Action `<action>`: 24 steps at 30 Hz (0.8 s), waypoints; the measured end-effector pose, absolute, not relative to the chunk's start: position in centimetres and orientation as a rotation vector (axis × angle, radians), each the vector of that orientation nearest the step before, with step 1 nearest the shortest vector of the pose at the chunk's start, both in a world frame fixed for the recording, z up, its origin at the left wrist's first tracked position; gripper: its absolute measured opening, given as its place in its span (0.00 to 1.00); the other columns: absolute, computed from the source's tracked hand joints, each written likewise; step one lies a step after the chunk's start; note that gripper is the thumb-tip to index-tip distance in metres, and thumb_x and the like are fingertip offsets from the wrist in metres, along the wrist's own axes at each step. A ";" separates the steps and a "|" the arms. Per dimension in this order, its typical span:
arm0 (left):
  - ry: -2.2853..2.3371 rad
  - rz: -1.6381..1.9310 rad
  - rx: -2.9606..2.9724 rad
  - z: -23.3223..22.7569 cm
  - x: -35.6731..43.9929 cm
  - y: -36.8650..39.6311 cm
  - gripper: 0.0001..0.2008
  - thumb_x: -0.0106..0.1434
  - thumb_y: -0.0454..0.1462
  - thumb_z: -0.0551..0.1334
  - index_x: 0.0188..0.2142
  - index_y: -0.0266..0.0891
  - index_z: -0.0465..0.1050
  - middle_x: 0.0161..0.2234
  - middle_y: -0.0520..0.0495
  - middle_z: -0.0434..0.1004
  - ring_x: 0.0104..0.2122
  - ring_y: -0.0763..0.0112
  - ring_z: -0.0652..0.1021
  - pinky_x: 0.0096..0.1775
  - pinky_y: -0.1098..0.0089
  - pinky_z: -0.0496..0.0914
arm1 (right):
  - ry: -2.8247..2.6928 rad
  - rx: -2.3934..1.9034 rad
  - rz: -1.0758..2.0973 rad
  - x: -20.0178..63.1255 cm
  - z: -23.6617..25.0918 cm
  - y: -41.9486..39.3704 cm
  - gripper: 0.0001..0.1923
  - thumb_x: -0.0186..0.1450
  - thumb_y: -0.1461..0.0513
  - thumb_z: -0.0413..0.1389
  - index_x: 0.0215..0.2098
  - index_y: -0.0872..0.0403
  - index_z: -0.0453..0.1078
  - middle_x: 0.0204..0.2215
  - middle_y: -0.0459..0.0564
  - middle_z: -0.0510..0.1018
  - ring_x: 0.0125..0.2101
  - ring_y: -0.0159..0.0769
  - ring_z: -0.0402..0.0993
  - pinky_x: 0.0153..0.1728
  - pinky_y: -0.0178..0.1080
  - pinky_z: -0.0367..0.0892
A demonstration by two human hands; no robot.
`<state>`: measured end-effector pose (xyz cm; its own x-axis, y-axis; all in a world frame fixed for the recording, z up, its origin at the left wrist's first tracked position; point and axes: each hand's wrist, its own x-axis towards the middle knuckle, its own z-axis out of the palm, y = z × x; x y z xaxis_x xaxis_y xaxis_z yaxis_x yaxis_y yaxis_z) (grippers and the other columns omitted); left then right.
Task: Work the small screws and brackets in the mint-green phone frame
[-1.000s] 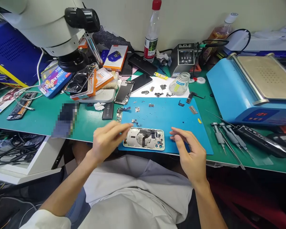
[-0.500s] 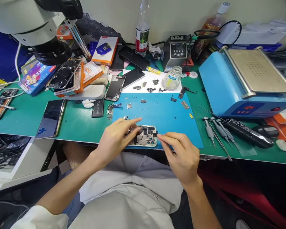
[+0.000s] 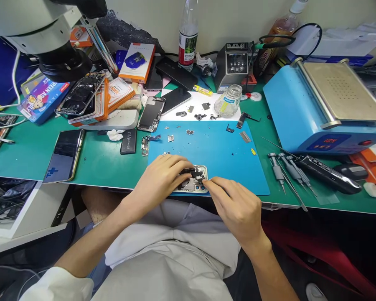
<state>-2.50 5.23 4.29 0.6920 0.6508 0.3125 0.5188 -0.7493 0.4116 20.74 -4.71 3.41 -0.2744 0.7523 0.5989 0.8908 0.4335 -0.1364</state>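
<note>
An opened phone housing (image 3: 192,186) with a pale frame lies near the front edge of the blue mat (image 3: 238,167), its two camera rings at the right end. Over its upper side is a small black phone part (image 3: 198,173), too small to name exactly. My left hand (image 3: 163,177) reaches across the housing's left end, thumb and fingers closed on the part's left side; these fingers hide that end. At the right end, my right hand (image 3: 238,207) is closed in a pinch, its fingertips at the part's lower right corner.
Small loose phone parts and screws are scattered over the mat, with a phone battery (image 3: 128,141) to its left. Screwdrivers (image 3: 276,171) and tweezers (image 3: 293,186) lie right, before a blue heating plate machine (image 3: 319,125). A glass jar (image 3: 228,101) stands behind; a microscope (image 3: 59,46) overhangs the left.
My left fingers have bent down and moved right onto the black part. My right fingertips have shifted slightly left and down, and the black part now lies further left over the housing.
</note>
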 end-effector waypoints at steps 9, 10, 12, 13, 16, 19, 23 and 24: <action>0.901 0.634 2.582 4.3 -2.1 5.9 0.05 0.83 0.39 0.63 0.51 0.44 0.79 0.49 0.47 0.87 0.46 0.62 0.84 0.48 0.60 0.74 | -2.083 -1.292 -0.072 21.9 3.1 -2.7 0.10 0.78 0.68 0.62 0.51 0.49 0.82 0.45 0.46 0.90 0.40 0.33 0.87 0.41 0.37 0.78; 0.877 0.630 2.592 4.3 -2.1 5.9 0.05 0.82 0.40 0.64 0.50 0.44 0.79 0.50 0.47 0.87 0.46 0.62 0.84 0.48 0.60 0.74 | -2.071 -1.311 -0.050 21.9 3.1 -2.5 0.09 0.78 0.68 0.61 0.51 0.50 0.82 0.45 0.46 0.90 0.41 0.33 0.87 0.42 0.37 0.78; 0.843 0.621 2.619 4.2 -2.2 5.8 0.06 0.81 0.42 0.66 0.49 0.44 0.80 0.51 0.47 0.87 0.45 0.61 0.83 0.48 0.59 0.73 | -2.037 -1.356 -0.024 21.7 3.0 -2.1 0.09 0.79 0.67 0.60 0.52 0.51 0.82 0.45 0.49 0.89 0.42 0.33 0.87 0.42 0.36 0.79; 0.836 0.617 2.632 4.2 -2.2 5.8 0.07 0.81 0.43 0.66 0.49 0.44 0.81 0.52 0.47 0.87 0.45 0.61 0.83 0.48 0.59 0.72 | -2.020 -1.377 -0.017 21.7 3.0 -2.0 0.09 0.79 0.67 0.60 0.52 0.51 0.82 0.46 0.50 0.88 0.43 0.34 0.87 0.42 0.36 0.79; 0.829 0.600 2.670 4.1 -2.2 5.8 0.08 0.81 0.43 0.66 0.49 0.44 0.82 0.52 0.46 0.87 0.45 0.61 0.82 0.47 0.59 0.70 | -1.997 -1.419 0.005 21.5 2.9 -1.9 0.09 0.80 0.66 0.60 0.52 0.52 0.83 0.47 0.51 0.87 0.44 0.36 0.86 0.41 0.38 0.78; 0.831 0.589 2.707 4.0 -2.0 5.8 0.08 0.81 0.42 0.66 0.48 0.43 0.82 0.52 0.46 0.86 0.45 0.61 0.80 0.46 0.59 0.69 | -1.998 -1.436 0.049 21.4 3.0 -2.0 0.09 0.79 0.66 0.61 0.53 0.51 0.83 0.46 0.50 0.87 0.44 0.38 0.85 0.43 0.39 0.77; 0.843 0.599 2.730 4.0 -1.9 5.7 0.09 0.82 0.42 0.64 0.47 0.42 0.83 0.51 0.46 0.86 0.44 0.62 0.79 0.46 0.59 0.69 | -1.950 -1.463 0.108 21.3 2.9 -2.2 0.08 0.79 0.64 0.62 0.54 0.51 0.82 0.47 0.50 0.87 0.45 0.39 0.84 0.46 0.40 0.77; 0.845 0.604 2.735 4.0 -1.9 5.7 0.09 0.82 0.42 0.64 0.48 0.42 0.83 0.51 0.46 0.86 0.44 0.62 0.79 0.46 0.59 0.69 | -1.927 -1.475 0.120 21.2 2.9 -2.3 0.08 0.78 0.63 0.63 0.54 0.51 0.81 0.47 0.50 0.87 0.45 0.39 0.84 0.46 0.41 0.78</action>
<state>-1.88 5.69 3.98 0.7510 0.5778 0.3196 0.4892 -0.8119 0.3184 21.23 -2.32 2.91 -0.1093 0.8782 0.4656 0.8136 0.3482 -0.4657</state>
